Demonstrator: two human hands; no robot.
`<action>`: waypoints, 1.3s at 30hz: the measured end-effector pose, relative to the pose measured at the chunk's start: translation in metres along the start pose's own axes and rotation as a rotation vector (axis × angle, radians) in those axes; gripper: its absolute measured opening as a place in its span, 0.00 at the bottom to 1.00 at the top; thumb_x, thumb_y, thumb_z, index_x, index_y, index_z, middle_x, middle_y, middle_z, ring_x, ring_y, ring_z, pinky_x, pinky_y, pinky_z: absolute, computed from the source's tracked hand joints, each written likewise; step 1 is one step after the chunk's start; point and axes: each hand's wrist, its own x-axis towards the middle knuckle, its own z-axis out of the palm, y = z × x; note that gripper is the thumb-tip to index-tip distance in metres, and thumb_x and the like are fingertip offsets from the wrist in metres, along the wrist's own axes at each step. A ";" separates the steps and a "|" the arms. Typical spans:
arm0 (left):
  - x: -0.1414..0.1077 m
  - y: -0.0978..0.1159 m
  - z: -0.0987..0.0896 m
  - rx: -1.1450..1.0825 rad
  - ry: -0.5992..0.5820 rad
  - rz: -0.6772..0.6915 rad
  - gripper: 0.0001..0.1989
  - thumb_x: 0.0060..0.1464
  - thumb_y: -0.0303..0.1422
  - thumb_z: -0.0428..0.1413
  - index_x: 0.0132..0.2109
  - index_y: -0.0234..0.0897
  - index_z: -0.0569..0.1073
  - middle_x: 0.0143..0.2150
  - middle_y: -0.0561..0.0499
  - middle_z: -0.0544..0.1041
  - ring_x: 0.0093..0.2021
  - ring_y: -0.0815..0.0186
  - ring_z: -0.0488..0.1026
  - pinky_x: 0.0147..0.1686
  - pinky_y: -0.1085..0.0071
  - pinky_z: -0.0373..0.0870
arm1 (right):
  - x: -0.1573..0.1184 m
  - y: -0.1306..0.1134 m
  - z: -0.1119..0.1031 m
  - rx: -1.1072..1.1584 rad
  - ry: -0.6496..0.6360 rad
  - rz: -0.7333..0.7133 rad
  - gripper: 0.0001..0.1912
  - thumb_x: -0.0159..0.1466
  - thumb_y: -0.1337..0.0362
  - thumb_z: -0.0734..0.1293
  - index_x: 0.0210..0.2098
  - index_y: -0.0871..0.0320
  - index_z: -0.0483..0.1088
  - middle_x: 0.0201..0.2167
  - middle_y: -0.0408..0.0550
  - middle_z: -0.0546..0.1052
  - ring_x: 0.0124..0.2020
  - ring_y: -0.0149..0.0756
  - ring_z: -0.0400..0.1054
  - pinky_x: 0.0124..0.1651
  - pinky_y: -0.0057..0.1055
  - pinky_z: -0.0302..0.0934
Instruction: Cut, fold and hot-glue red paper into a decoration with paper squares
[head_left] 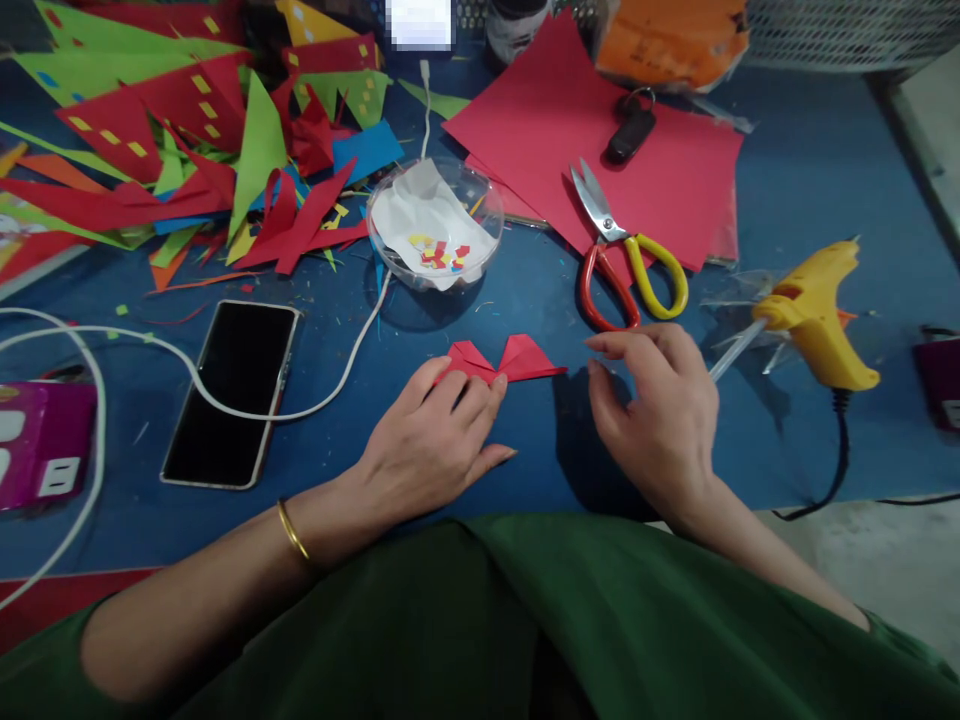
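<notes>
A small folded piece of red paper lies on the blue table in front of me, with two peaks and a notch between them. My left hand rests over its left part, fingertips on the paper and thumb stretched out to the side. Just right of the paper, my right hand hovers with thumb and forefinger apart and nothing visible between them. Scissors with one red and one yellow handle lie beyond the right hand, blades partly spread. A yellow glue gun sits to the right of that hand.
Red paper sheets carry a black key fob. A clear bowl holds white paper and coloured snippets. Many paper scraps crowd the back left. A white cable crosses a phone. An orange packet lies behind.
</notes>
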 end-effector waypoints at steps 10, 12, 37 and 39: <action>-0.001 0.002 -0.002 0.027 -0.034 0.011 0.26 0.68 0.42 0.51 0.58 0.21 0.73 0.46 0.40 0.80 0.47 0.53 0.75 0.58 0.54 0.64 | -0.019 -0.027 0.013 0.079 -0.196 -0.503 0.21 0.72 0.66 0.59 0.59 0.76 0.68 0.57 0.62 0.78 0.57 0.46 0.74 0.58 0.41 0.66; -0.001 0.002 -0.001 0.027 -0.032 0.013 0.26 0.68 0.42 0.51 0.58 0.21 0.73 0.46 0.39 0.80 0.47 0.53 0.75 0.58 0.54 0.64 | -0.020 -0.028 0.014 0.029 -0.192 -0.522 0.22 0.73 0.65 0.58 0.58 0.77 0.69 0.57 0.63 0.78 0.56 0.47 0.74 0.58 0.41 0.66; -0.006 -0.005 0.000 -0.250 0.101 -0.256 0.15 0.70 0.35 0.49 0.53 0.34 0.78 0.47 0.46 0.82 0.47 0.58 0.77 0.57 0.55 0.64 | -0.028 -0.031 0.024 0.196 -0.249 -0.425 0.29 0.73 0.62 0.58 0.66 0.78 0.56 0.60 0.73 0.73 0.63 0.52 0.69 0.60 0.46 0.68; -0.007 -0.010 0.004 -0.383 0.148 -0.465 0.12 0.69 0.33 0.51 0.46 0.38 0.80 0.44 0.49 0.83 0.45 0.61 0.77 0.51 0.58 0.66 | -0.029 -0.030 0.022 0.187 -0.265 -0.423 0.30 0.73 0.61 0.57 0.67 0.76 0.55 0.60 0.72 0.73 0.63 0.52 0.69 0.60 0.47 0.68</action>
